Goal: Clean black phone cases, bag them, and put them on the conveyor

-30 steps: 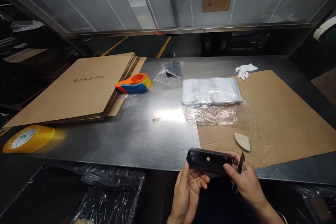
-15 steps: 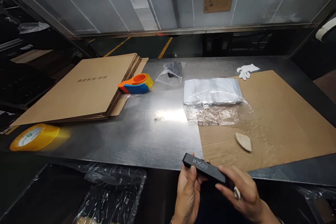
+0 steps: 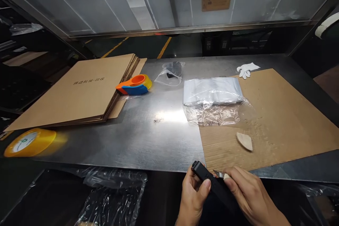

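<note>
My left hand is closed around a long black plastic part just in front of the table edge, thumb on its upper side. On the earlier frame this part shows raised BOSCH lettering; now that face is turned out of sight. My right hand pinches a small knife with a pointed metal blade and a pale grip. The blade lies close against the side of the black part; I cannot tell whether it touches. Beyond the hands, a tan wedge-shaped pad rests on the cardboard sheet.
Clear plastic bags lie mid-table, with a white glove behind them. At left are stacked flat cartons, a tape dispenser and a yellow tape roll. A bagged black item lies farther back.
The black part has been turned, hiding its lettering, and its far end points more upward. My right hand has let go of its end and brought the knife blade to its side.
</note>
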`<state>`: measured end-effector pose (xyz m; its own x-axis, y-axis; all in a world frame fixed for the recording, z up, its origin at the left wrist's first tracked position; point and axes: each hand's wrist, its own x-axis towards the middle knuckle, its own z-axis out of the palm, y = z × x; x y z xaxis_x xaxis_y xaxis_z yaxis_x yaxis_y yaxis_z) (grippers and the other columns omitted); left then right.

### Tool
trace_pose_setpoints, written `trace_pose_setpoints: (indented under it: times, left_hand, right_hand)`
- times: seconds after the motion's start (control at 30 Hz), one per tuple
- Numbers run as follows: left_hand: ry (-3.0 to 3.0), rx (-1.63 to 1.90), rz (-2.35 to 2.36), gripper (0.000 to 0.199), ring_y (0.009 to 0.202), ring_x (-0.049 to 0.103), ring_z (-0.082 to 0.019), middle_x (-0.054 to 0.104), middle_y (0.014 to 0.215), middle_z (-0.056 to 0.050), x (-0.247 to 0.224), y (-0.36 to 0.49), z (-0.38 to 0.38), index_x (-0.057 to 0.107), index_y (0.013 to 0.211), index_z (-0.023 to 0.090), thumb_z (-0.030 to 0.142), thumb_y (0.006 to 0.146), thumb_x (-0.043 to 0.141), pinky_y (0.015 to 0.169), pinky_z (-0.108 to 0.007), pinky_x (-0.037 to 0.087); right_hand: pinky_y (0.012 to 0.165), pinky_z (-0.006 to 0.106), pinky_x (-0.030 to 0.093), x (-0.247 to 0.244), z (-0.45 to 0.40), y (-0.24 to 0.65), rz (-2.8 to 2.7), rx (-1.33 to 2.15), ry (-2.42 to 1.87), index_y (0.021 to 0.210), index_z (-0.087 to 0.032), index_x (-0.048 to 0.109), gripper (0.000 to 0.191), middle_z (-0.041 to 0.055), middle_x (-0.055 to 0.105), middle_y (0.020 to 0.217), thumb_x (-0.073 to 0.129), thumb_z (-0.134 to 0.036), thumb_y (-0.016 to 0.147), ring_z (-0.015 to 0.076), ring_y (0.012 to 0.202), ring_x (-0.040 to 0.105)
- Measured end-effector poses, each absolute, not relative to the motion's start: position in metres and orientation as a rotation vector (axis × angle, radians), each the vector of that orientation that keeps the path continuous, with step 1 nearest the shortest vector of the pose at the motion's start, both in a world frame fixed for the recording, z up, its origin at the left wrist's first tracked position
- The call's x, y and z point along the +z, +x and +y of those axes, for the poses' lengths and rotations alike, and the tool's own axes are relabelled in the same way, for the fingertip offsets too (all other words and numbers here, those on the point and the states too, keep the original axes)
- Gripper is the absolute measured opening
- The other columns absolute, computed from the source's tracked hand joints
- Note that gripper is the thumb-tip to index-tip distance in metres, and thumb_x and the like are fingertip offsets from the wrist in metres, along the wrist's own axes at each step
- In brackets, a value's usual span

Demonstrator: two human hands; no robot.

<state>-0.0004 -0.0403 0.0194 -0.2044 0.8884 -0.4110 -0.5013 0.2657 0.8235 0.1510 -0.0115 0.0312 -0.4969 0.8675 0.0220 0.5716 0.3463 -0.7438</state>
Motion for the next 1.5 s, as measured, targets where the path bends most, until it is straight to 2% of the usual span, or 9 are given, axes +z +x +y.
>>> trace_pose_setpoints:
  times: [0.1,0.23,0.4,0.6,0.93,1.13,1.3,1.5]
  left_hand:
    - [0.437,1.312,1.242,0.043,0.070,0.059,-0.016,0.066,0.075,-0.003,0.019,-0.002,-0.041,0.058,0.092,0.016,0.040,0.061,0.074,0.066,-0.026,0.045]
    - [0.471,1.261,1.246,0.048,0.082,0.061,-0.022,0.068,0.088,-0.009,0.018,-0.004,-0.043,0.056,0.097,0.015,0.042,0.061,0.073,0.072,-0.030,0.045]
    - [0.480,1.217,1.219,0.050,0.082,0.061,-0.024,0.067,0.089,-0.011,0.016,-0.004,-0.045,0.054,0.097,0.015,0.044,0.061,0.073,0.076,-0.034,0.045]
    - [0.492,1.210,1.218,0.052,0.085,0.061,-0.025,0.067,0.092,-0.012,0.011,-0.005,-0.047,0.053,0.099,0.015,0.046,0.061,0.072,0.076,-0.034,0.045]
    - [0.530,1.223,1.177,0.049,0.076,0.062,-0.023,0.068,0.079,-0.008,0.014,-0.004,-0.048,0.055,0.096,0.015,0.046,0.061,0.072,0.070,-0.031,0.044]
    - [0.503,1.229,1.109,0.045,0.080,0.062,-0.024,0.068,0.081,-0.009,0.011,-0.004,-0.048,0.055,0.096,0.015,0.044,0.065,0.070,0.075,-0.034,0.044]
    - [0.509,1.232,1.118,0.043,0.075,0.061,-0.021,0.066,0.078,-0.006,0.015,-0.002,-0.045,0.057,0.094,0.016,0.043,0.064,0.070,0.073,-0.031,0.044]
    - [0.452,1.230,1.142,0.048,0.069,0.058,-0.018,0.064,0.072,-0.003,0.018,0.001,-0.045,0.058,0.091,0.016,0.045,0.056,0.075,0.070,-0.029,0.045]
  right_hand:
    - [0.053,0.025,0.038,0.033,-0.010,0.148,-2.294,0.820,-1.236,0.079,-0.021,0.051,0.026,0.0010,0.057,0.070,0.034,-0.031,0.096,0.0151,0.061,0.054]
    - [0.052,0.025,0.036,0.035,-0.009,0.146,-2.341,0.757,-1.219,0.077,-0.021,0.050,0.027,0.0005,0.056,0.068,0.033,-0.029,0.096,0.0144,0.059,0.054]
    - [0.050,0.025,0.035,0.035,-0.010,0.147,-2.356,0.733,-1.223,0.075,-0.021,0.050,0.028,0.0002,0.055,0.066,0.034,-0.030,0.096,0.0142,0.057,0.053]
    - [0.052,0.025,0.035,0.032,-0.011,0.147,-2.352,0.712,-1.222,0.076,-0.021,0.053,0.029,0.0005,0.055,0.066,0.033,-0.030,0.096,0.0142,0.058,0.053]
    - [0.053,0.025,0.033,0.027,-0.008,0.147,-2.349,0.857,-1.329,0.071,-0.021,0.051,0.035,-0.0003,0.057,0.066,0.030,-0.033,0.097,0.0140,0.058,0.055]
    - [0.056,0.024,0.036,0.025,-0.003,0.147,-2.181,1.130,-1.343,0.071,-0.021,0.050,0.035,-0.0020,0.056,0.066,0.031,-0.035,0.097,0.0119,0.060,0.053]
    - [0.056,0.024,0.036,0.034,-0.006,0.146,-2.221,1.125,-1.261,0.072,-0.021,0.050,0.034,-0.0012,0.055,0.067,0.032,-0.034,0.097,0.0122,0.060,0.052]
    - [0.053,0.024,0.034,0.035,-0.007,0.144,-2.302,0.919,-1.220,0.072,-0.020,0.050,0.033,-0.0001,0.055,0.066,0.032,-0.031,0.097,0.0125,0.058,0.052]
